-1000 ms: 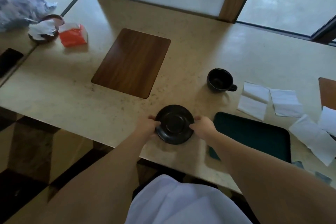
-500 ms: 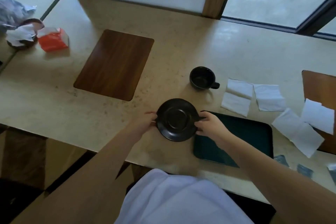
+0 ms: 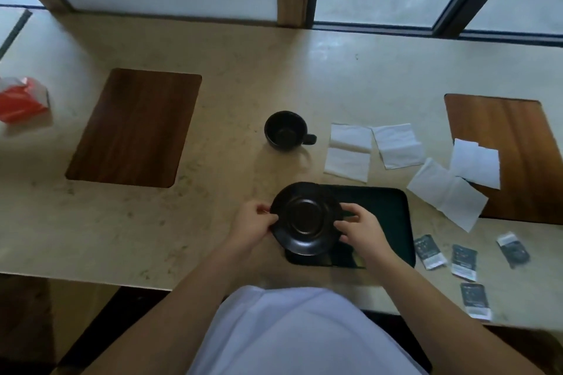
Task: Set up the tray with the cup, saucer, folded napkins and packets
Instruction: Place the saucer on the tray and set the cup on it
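Saucer [image 3: 306, 219]: black, glazed, rigid; judged light but breakable and somewhat slick, best taken by opposite rim edges. Location: over the left end of the dark tray [image 3: 393, 216], near the worktop's [image 3: 213, 222] front edge; whether it rests on the tray or hangs just above is unclear. Left hand [image 3: 253, 227]: fingers curled, pinching the left rim. Right hand [image 3: 362, 230]: fingers curled over the right rim. Cup [image 3: 285, 130], napkins [image 3: 348, 152] and packets [image 3: 428, 250] lie off the tray.

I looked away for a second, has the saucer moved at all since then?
Yes. The saucer, held by both hands, has gone rightward: it was left of the tray and now overlaps its left end.
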